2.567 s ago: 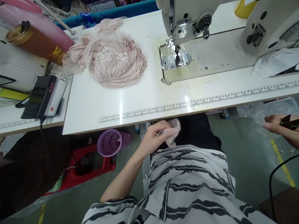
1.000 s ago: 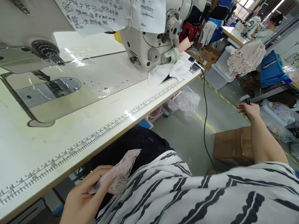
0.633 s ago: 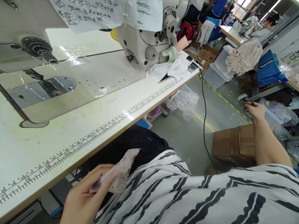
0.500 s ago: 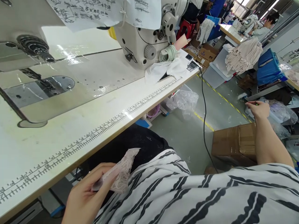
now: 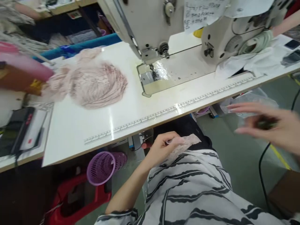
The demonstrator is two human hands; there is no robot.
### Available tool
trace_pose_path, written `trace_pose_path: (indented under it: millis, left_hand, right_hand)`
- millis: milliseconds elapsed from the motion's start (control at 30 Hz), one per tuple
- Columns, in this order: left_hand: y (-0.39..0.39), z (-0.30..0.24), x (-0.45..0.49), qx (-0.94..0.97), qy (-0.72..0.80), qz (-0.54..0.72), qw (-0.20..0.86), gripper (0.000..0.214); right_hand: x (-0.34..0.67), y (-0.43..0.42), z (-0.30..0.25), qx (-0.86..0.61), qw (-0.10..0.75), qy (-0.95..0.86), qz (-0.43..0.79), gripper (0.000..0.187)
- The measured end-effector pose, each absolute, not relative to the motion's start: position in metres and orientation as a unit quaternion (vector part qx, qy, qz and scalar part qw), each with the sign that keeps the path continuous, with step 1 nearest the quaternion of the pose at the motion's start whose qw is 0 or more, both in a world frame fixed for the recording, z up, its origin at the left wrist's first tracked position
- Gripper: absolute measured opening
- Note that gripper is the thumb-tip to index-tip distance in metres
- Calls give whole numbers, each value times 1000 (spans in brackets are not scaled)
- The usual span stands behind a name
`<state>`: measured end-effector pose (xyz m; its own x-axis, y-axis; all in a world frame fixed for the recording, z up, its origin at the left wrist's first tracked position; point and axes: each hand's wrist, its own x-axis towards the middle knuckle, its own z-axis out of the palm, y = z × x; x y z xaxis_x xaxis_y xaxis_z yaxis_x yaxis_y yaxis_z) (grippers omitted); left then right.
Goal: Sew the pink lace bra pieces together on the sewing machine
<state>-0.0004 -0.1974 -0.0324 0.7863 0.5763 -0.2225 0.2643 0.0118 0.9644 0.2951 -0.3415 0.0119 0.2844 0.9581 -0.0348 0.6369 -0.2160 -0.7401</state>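
My left hand (image 5: 161,148) rests in my lap below the table edge, pinched on a small piece of pale pink lace (image 5: 185,144). My right hand (image 5: 264,125) hovers at the right beside the table, blurred by motion, fingers stretched leftward, with a small dark object (image 5: 263,122) held against the palm. A white sewing machine (image 5: 152,28) stands on the white table (image 5: 98,122). Left of its needle plate (image 5: 150,76) lies a heap of pink lace (image 5: 93,81).
A ruler strip (image 5: 173,109) runs along the table's front edge. A purple mesh basket (image 5: 103,167) and red stool (image 5: 79,200) sit under the table at left. A black control box (image 5: 21,131) is at far left. White cloth (image 5: 248,62) and a black cable (image 5: 262,175) are at right.
The view has swung left, back to the table front. My right hand has come back from the floor boxes at the far right toward the table. My left hand still pinches the lace piece.
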Motion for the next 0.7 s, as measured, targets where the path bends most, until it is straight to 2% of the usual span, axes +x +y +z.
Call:
trace_pose_path:
  millis: [67, 100, 200, 433, 500, 633, 700]
  left_hand:
    - [-200, -29, -3, 687, 301, 127, 649, 33]
    - [-201, -27, -4, 685, 303, 131, 649, 34]
    - [-203, -26, -12, 677, 322, 145, 646, 40]
    - [-204, -36, -19, 602, 370, 153, 691, 49]
    - [-205, -38, -18, 572, 373, 156, 714, 50]
    - [-207, -41, -15, 544, 384, 179, 724, 53]
    - [-207, -42, -14, 547, 388, 189, 717, 56]
  right_hand:
    - [237, -304, 2, -623, 303, -571, 441, 60]
    - [217, -291, -3, -598, 288, -571, 483, 58]
    - [188, -272, -18, -583, 289, -557, 517, 24]
    - [188, -265, -20, -604, 287, -510, 541, 33]
    - [186, -265, -21, -609, 303, -521, 516, 31]
    - [180, -270, -25, -587, 421, -609, 328, 11]
    - [178, -274, -27, -549, 435, -660, 272, 10]
